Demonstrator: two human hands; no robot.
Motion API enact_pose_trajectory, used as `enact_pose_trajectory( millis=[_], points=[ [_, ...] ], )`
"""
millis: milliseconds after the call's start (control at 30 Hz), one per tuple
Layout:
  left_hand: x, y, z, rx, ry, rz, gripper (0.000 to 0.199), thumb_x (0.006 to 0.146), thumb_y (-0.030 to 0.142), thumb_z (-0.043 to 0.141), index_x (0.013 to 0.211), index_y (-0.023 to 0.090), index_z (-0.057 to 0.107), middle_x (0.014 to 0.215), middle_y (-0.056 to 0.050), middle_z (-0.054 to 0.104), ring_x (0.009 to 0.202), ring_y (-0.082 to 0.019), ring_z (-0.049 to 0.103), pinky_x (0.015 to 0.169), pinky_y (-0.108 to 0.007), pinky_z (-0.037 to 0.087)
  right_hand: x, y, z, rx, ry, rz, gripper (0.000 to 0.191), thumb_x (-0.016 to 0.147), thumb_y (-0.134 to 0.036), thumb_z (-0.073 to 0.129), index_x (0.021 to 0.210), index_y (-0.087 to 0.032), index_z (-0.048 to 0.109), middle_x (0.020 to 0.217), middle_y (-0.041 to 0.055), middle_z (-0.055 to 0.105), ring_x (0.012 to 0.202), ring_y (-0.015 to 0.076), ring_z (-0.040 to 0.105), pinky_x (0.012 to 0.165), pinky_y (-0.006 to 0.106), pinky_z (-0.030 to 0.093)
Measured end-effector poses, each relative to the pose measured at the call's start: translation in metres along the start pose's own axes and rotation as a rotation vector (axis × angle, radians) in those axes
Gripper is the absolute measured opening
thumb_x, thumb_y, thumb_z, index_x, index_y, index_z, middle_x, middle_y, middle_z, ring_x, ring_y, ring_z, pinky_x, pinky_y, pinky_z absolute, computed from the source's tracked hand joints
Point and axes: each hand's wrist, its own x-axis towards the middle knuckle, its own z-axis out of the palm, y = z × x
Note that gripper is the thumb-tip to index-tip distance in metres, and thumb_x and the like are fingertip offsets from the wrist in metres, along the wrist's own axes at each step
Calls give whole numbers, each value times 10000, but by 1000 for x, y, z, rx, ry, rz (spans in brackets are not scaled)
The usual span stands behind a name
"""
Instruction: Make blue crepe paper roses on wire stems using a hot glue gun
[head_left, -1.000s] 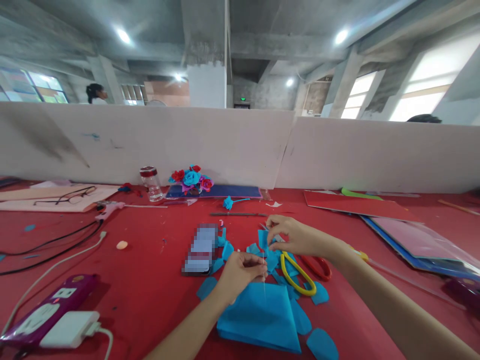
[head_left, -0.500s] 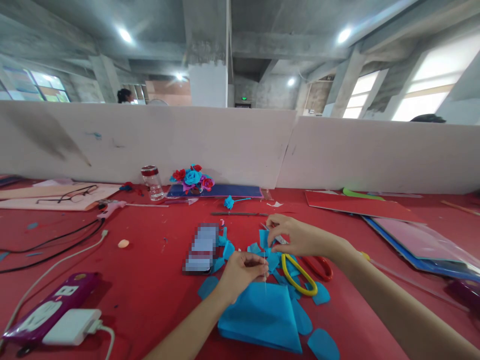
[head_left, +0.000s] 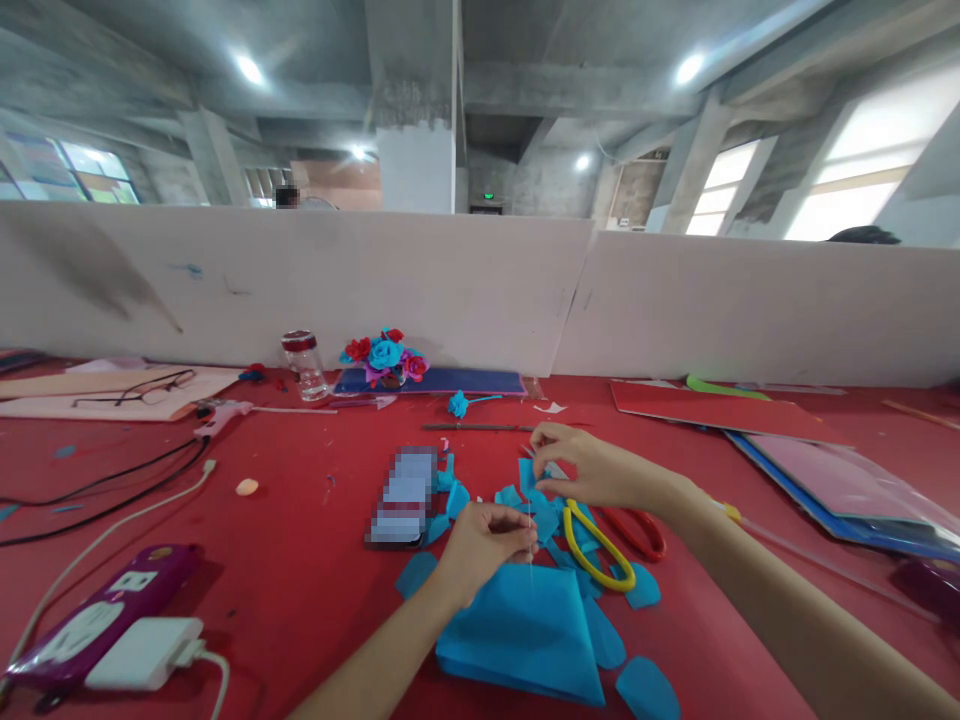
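Note:
My left hand (head_left: 491, 545) is closed in a pinch around a thin pale stem (head_left: 531, 575), perhaps wire, which stands upright above the folded blue paper (head_left: 517, 630). Just above it, my right hand (head_left: 566, 465) pinches a small blue paper piece (head_left: 526, 478) at the stem's upper end. Whether the piece is fixed to the stem, I cannot tell. Loose blue paper petals (head_left: 643, 588) lie scattered under and around both hands. Scissors with one yellow handle (head_left: 600, 550) and one red handle (head_left: 645, 535) rest on the petals, their blades partly hidden by my right hand.
A phone (head_left: 405, 500) lies left of the petals. Behind are a blue flower on a stem (head_left: 459, 403), a dark rod (head_left: 480, 427), a paper-flower bunch (head_left: 386, 358) and a glass jar (head_left: 306, 368). A purple power strip (head_left: 142, 590) sits left; coloured sheets (head_left: 817, 480) lie right.
My right hand has shifted very slightly, with the blue piece still in its fingers. My left hand stays in place on the stem. A distant head behind the partition has moved right.

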Motion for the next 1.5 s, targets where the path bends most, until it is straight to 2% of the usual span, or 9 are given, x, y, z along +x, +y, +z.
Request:
enact_pose_trajectory(
  millis=[300, 567, 1167, 1267, 1367, 1500],
  points=[
    [-1, 2, 1, -1, -6, -5, 277, 481, 314, 796, 627, 113, 672, 562, -12, 632, 537, -108, 579, 585, -240, 506, 3, 7, 6, -48, 24, 10, 91, 785, -245, 572, 782, -176, 632, 957, 50, 514, 805, 138, 525, 758, 271, 433],
    [-2, 2, 0, 18, -17, 16, 279, 500, 340, 787, 631, 119, 677, 567, -19, 635, 537, -114, 576, 595, -257, 504, 4, 4, 2, -80, 24, 31, 103, 789, -261, 576, 790, -173, 630, 991, 55, 512, 818, 147, 536, 754, 281, 437],
    [0, 0, 0, -1, 0, -2, 239, 503, 290, 792, 639, 129, 678, 586, -6, 640, 549, -122, 586, 617, -283, 511, 7, 5, 8, -89, 68, 60, 102, 793, -279, 578, 801, -186, 617, 1019, 56, 490, 867, 168, 544, 781, 305, 441],
    [-2, 2, -1, -32, -15, -17, 266, 488, 303, 804, 636, 121, 679, 591, -19, 647, 557, -126, 593, 618, -277, 508, 5, 4, 7, -67, 186, 30, 94, 794, -273, 572, 833, -188, 583, 972, 57, 497, 855, 167, 535, 792, 315, 436],
    [-3, 5, -1, -90, -59, -23, 302, 490, 323, 811, 665, 111, 687, 608, -38, 656, 583, -138, 609, 629, -277, 510, 0, 5, 7, -33, 420, -4, 70, 816, -251, 529, 798, -188, 554, 875, 52, 514, 790, 155, 517, 739, 290, 432],
    [-4, 7, -1, -147, -66, -4, 308, 489, 328, 816, 670, 115, 687, 648, -49, 665, 619, -152, 621, 638, -277, 510, -13, 8, 22, 80, 745, 147, 174, 831, -314, 503, 705, -194, 517, 677, 13, 500, 557, 113, 427, 533, 246, 381]
  ],
)
